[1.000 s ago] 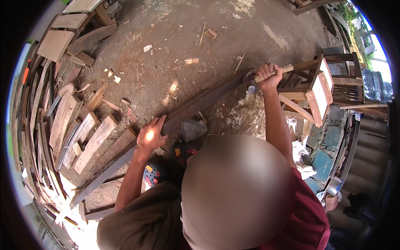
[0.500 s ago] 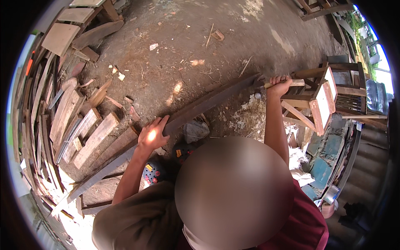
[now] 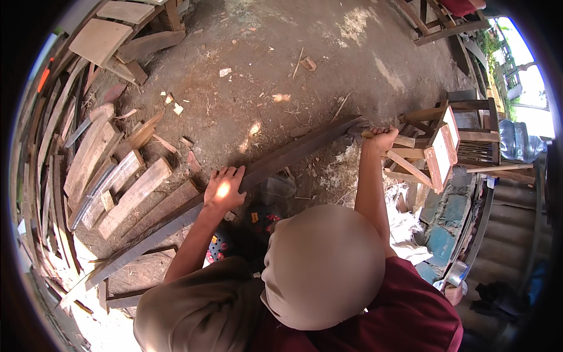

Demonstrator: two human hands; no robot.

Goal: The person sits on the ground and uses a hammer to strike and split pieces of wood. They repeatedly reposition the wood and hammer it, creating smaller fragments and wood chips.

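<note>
A long dark wooden plank (image 3: 287,154) runs slantwise across the ground from lower left to upper right. My left hand (image 3: 224,189) grips it near its middle, thumb on the near edge and fingers across the far side; a spot of sunlight falls on the back of the hand. By the plank's far right end, my right hand (image 3: 382,139) is closed round the wooden handle (image 3: 404,141) of a tool. The tool's head beside the plank's end is too dark and small to make out. A grey stone block (image 3: 280,185) lies close under the plank.
Cut boards (image 3: 134,199) and long wooden strips (image 3: 50,158) are piled at the left. A wooden chair frame (image 3: 437,155) stands close to my right hand, with a large clear water bottle (image 3: 516,142) beyond. Wood chips (image 3: 178,109) dot the dirt floor.
My right hand and the tool handle have moved slightly left and nearer to me. The view has shifted a little. My left hand stays on the plank.
</note>
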